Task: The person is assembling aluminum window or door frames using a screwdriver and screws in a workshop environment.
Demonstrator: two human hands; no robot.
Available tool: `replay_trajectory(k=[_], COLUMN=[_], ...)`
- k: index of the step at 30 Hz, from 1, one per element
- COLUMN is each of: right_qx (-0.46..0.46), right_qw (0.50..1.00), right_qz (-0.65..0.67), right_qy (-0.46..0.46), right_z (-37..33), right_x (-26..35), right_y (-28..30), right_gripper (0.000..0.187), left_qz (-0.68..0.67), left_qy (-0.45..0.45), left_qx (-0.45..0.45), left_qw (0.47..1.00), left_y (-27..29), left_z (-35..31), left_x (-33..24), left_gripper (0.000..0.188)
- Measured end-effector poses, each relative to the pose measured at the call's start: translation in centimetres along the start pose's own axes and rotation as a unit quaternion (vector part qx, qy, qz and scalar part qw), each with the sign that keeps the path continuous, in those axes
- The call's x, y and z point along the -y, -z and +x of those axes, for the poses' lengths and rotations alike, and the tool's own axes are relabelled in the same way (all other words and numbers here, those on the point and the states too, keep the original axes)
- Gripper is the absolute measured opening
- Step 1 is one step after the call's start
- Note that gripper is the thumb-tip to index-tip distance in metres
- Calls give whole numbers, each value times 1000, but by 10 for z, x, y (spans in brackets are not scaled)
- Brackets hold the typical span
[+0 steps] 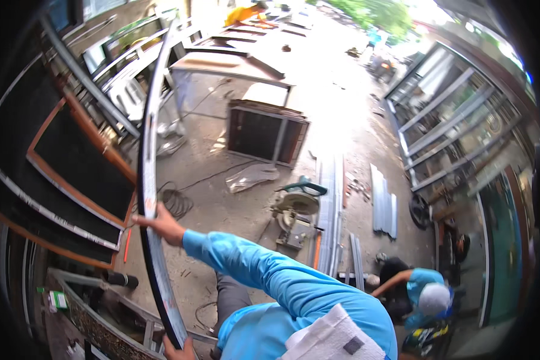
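A long, straight metal bar (152, 138), silver-grey with a dark edge, runs upright through the left of the view and bends with the lens. My right hand (165, 227) reaches across from the right in a blue sleeve and grips the bar below its middle, one finger stretched over it. At the bar's near end, my left hand (180, 349) is closed around it, partly cut off by the lower edge. A white towel (327, 336) lies over my blue shirt, and my dark trouser leg shows beneath the right forearm.
A green-handled chop saw (295, 210) stands on the floor beside long metal profiles (328, 216). Dark framed panels (84, 162) lean at left; a metal frame (72, 300) is at near left. A co-worker (426, 294) crouches at lower right; another person (240, 16) bends over a far table.
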State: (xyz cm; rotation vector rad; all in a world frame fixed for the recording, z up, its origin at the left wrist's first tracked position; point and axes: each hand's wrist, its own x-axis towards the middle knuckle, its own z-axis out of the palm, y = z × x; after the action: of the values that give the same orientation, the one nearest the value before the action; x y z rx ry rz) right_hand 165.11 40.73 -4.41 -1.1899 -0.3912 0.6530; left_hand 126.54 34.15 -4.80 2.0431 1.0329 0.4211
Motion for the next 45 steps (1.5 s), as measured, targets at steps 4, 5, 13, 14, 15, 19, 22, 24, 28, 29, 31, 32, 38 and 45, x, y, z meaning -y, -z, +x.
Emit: replay_trajectory(k=[4, 5, 13, 14, 15, 19, 22, 24, 28, 29, 31, 32, 38, 45], right_qx=[-24, -23, -6, -1, -16, 25, 56, 93, 49, 53, 36, 15, -2, 56], right_qw=[997, 998, 985, 982, 982, 979, 969, 966, 974, 977, 981, 972, 984, 958], right_qz=[67, 65, 155, 168, 169, 139, 186, 199, 142, 151, 157, 200, 143, -125], right_qy=[-7, -16, 70, 85, 79, 145, 152, 135, 168, 140, 104, 123, 106, 251], right_z=[147, 183, 520, 567, 615, 796, 901, 947, 1049, 1082, 1154, 1189, 1361, 1600], right_x=[26, 36, 142, 160, 175, 224, 236, 240, 215, 225, 247, 260, 329, 345], right_y=[32, 36, 63, 74, 85, 137, 158, 154, 152, 163, 181, 181, 194, 250], right_gripper=[65, 65, 50, 51, 52, 44, 62, 78, 83, 81, 76, 73, 38, 40], left_qz=[86, 83, 95, 139, 180, 219, 204, 209, 210, 209, 248, 286, 387, 452], left_qy=[12, -7, -119, -97, -76, 3, -50, -9, -101, -106, -123, -142, -51, -228], left_qx=[30, 31, -20, -5, 11, -36, -94, -131, -150, -128, -134, -143, -116, -223], left_qw=[996, 996, 988, 986, 981, 975, 973, 969, 961, 964, 951, 937, 913, 833], left_y=[-37, -41, -79, -77, -77, -100, -152, -190, -222, -220, -209, -206, -165, -148], left_z=[154, 194, 459, 484, 510, 599, 714, 794, 950, 974, 1021, 1039, 1143, 1340], left_x=[-78, -70, -193, -206, -218, -218, -237, -266, -370, -400, -437, -455, -520, -556], left_gripper=[43, 49, 71, 79, 87, 85, 78, 70, 65, 69, 76, 82, 89, 80])
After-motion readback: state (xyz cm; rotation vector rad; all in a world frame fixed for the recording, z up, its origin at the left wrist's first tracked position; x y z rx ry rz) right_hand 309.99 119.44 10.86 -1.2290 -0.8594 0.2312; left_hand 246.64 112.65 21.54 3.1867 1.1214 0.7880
